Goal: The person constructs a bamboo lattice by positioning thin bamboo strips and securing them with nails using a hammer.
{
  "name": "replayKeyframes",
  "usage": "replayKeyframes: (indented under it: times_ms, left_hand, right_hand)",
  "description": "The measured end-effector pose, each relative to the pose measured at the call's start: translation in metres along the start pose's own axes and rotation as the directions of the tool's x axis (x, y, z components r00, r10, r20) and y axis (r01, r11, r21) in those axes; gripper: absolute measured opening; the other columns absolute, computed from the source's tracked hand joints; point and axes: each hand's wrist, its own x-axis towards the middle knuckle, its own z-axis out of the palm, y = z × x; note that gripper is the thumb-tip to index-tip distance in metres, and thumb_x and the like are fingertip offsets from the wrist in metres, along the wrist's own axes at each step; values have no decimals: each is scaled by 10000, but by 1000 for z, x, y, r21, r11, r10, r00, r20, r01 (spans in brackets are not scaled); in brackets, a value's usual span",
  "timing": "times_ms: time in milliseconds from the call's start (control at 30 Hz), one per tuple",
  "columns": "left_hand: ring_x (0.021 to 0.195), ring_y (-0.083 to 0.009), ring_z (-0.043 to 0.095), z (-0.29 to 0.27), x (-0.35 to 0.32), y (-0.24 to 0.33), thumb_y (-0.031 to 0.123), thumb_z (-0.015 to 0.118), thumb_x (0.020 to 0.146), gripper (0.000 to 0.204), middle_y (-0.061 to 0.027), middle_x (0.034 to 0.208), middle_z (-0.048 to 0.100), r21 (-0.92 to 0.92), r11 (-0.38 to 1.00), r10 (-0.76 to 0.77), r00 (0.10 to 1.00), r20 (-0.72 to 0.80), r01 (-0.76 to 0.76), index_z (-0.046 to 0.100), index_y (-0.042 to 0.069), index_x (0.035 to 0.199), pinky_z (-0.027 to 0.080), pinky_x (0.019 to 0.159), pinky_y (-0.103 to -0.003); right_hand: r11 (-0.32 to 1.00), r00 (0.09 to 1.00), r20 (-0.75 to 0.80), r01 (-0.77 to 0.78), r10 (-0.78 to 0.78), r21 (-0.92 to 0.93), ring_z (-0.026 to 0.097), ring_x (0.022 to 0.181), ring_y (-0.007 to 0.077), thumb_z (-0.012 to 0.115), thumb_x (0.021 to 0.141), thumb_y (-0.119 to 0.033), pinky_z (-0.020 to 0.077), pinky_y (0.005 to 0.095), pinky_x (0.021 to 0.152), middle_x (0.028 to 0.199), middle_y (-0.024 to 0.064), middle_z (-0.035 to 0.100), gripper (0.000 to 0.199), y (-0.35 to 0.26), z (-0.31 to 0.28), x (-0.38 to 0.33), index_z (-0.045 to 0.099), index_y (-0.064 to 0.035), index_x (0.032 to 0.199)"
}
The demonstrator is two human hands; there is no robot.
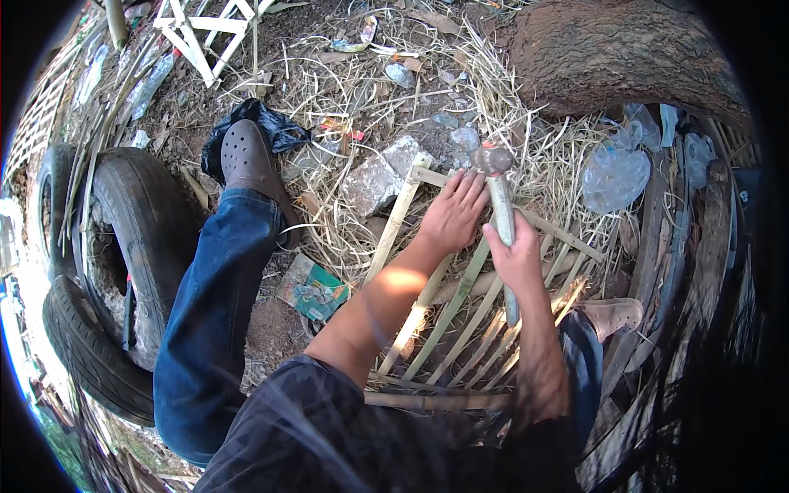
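My right hand (518, 253) is wrapped around the pale handle of a hammer (500, 205). Its blunt, rusty-brown head points away from me, just right of my left fingertips. My left hand (456, 212) lies with its fingers stretched out over the far crosspiece of a bamboo slat frame (467, 304). Several split slats run from that crosspiece toward me, to a thicker bamboo pole (436, 401) by my lap. Whatever is beneath my left fingers is hidden.
A broken stone block (386, 177) sits beyond the frame's left corner. Old tyres (140, 230) stand at left, a thick log (625, 57) at far right. Bamboo shavings (337, 107) litter the ground. A black plastic bag (283, 131) lies by my left shoe (249, 156); clear plastic (616, 177) lies right.
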Motion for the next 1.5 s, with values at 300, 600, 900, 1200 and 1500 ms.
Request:
replayKeyframes:
  times_ms: [300,600,900,1200,1500]
  left_hand:
    - [1259,-265,456,10,4,-2,252,516,850,441,-111,1291,509,204,979,28,998,-50,-17,501,133,1274,232,1154,-448]
    - [1231,-270,500,6,0,-2,217,533,814,418,-141,1273,543,-25,999,-39,999,38,40,551,73,1206,247,1153,-480]
    - [1210,-250,497,27,5,-7,202,511,828,365,-130,1254,548,68,997,31,986,-163,-20,563,77,1168,221,1162,-460]
    - [1220,-293,493,13,8,-2,208,515,834,394,-151,1246,543,78,996,39,992,-123,-29,547,39,1188,251,1151,-467]
    - [1356,-354,371,-7,4,2,253,583,743,612,-214,1355,468,-149,989,3,1000,-30,-7,490,22,1303,175,1184,-487]
  right_hand:
    - [993,976,189,93,-104,69,607,691,456,616,777,-70,491,452,615,733,248,615,204,-1,39,-7,583,38,947]
    - [953,957,33,284,-289,102,615,559,256,554,761,-35,482,369,563,631,183,559,207,-7,39,-3,575,51,949]
    - [915,929,155,361,-336,-182,642,667,410,630,746,-88,521,484,597,671,230,623,220,-4,33,2,591,32,926]
    - [896,924,251,352,-287,-271,638,653,400,652,711,-98,522,479,603,687,206,633,217,28,33,9,616,-8,905]
    - [828,846,176,530,-503,-182,630,537,288,679,665,-91,503,368,504,621,112,622,143,42,15,-10,612,-47,783]
